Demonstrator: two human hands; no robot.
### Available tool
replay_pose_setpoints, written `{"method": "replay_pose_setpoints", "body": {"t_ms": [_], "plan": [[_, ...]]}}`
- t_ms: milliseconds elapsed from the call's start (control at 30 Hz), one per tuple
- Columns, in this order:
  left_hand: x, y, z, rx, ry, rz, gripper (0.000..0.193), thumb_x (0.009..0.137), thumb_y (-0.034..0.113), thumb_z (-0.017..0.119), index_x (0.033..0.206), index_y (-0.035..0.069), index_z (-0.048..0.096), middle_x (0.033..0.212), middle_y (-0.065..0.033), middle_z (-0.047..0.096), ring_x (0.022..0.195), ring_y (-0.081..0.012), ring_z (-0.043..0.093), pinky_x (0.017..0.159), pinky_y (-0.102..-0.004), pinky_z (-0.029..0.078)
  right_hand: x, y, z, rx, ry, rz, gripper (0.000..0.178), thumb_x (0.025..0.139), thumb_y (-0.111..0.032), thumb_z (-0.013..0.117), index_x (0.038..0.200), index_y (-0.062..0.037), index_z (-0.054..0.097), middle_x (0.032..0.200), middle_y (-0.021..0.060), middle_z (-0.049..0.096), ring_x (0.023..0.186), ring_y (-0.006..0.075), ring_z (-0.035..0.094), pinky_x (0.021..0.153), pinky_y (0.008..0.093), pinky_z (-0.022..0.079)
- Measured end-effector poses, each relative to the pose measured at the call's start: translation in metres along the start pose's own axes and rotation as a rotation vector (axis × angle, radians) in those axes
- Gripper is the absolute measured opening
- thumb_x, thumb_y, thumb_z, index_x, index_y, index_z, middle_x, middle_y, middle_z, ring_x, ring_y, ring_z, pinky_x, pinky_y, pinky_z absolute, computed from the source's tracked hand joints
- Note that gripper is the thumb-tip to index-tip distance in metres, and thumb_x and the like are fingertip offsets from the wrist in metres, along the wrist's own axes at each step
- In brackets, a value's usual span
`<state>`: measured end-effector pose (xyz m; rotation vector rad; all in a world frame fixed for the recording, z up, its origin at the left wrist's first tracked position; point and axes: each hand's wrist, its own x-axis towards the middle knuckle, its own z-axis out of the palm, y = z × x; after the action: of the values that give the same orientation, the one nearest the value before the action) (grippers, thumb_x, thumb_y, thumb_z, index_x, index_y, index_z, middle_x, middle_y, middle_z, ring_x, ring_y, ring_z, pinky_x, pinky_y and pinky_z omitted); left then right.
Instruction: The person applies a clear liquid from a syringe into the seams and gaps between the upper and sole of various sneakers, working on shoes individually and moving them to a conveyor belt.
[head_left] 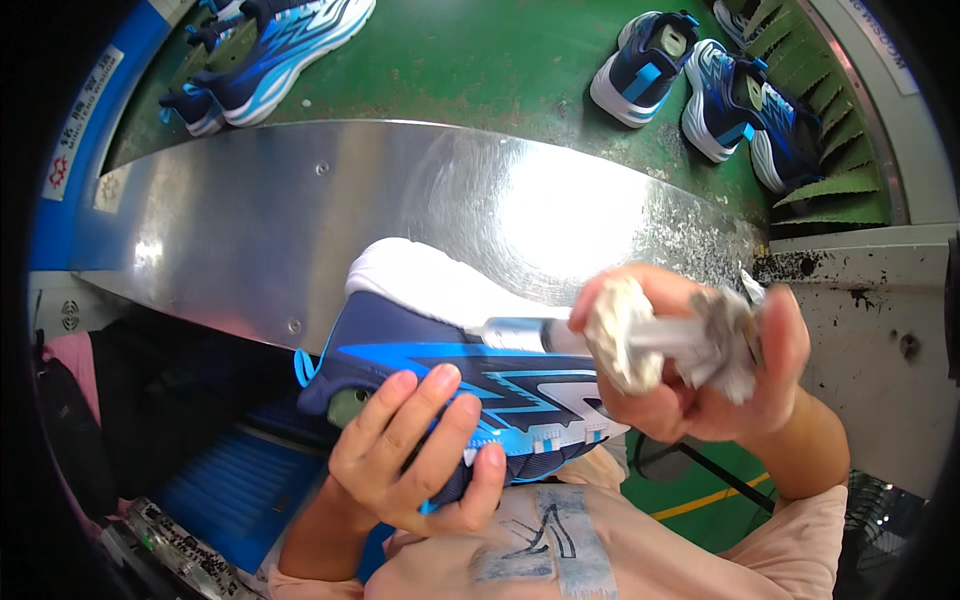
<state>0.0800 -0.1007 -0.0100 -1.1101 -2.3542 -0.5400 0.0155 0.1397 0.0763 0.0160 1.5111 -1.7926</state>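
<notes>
A navy, bright-blue and white sports shoe (410,335) lies on its side in front of my chest, its white sole facing away from me and its heel to the left. My left hand (420,455) grips it by the collar, fingers spread over the side and a green insert showing in the opening. A clear syringe (518,334) is in my right hand (680,415), wrapped in whitish, dirty material. Its front end meets the line between the shoe's upper and white sole. The thumb is by the syringe's rear end; the exact tip is hard to make out.
A shiny metal ledge (250,220) spans the front of a green conveyor belt (470,60). Similar shoes stand at its far left (285,60) and far right (640,75). Hanging green strips (835,190) curtain the right side. A white, paint-chipped machine panel (860,340) stands close by my right arm.
</notes>
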Motion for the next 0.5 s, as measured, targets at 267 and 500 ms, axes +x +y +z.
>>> {"method": "replay_pose_setpoints", "body": {"t_ms": [267, 500], "plan": [[-0.032, 0.014, 0.010, 0.150, -0.017, -0.115, 0.033, 0.087, 0.032, 0.068, 0.112, 0.027, 0.048, 0.116, 0.0013, 0.063, 0.112, -0.0253, 0.061, 0.104, -0.0426, 0.044, -0.056, 0.008, -0.021, 0.307, -0.039, 0.173, 0.114, 0.065, -0.065, 0.079, 0.135, 0.0128, 0.032, 0.114, 0.0152, 0.051, 0.093, 0.0127, 0.051, 0.076, 0.0224, 0.040], [-0.035, 0.015, 0.015, 0.191, 0.001, -0.110, 0.033, 0.089, 0.032, 0.065, 0.112, 0.022, 0.044, 0.116, -0.0041, 0.060, 0.114, -0.0299, 0.060, 0.102, -0.0490, 0.045, -0.118, 0.050, -0.032, 0.373, 0.056, -0.090, 0.117, 0.064, -0.072, 0.073, 0.131, 0.0158, 0.033, 0.105, 0.0133, 0.054, 0.088, 0.0121, 0.052, 0.074, 0.0221, 0.041]]}}
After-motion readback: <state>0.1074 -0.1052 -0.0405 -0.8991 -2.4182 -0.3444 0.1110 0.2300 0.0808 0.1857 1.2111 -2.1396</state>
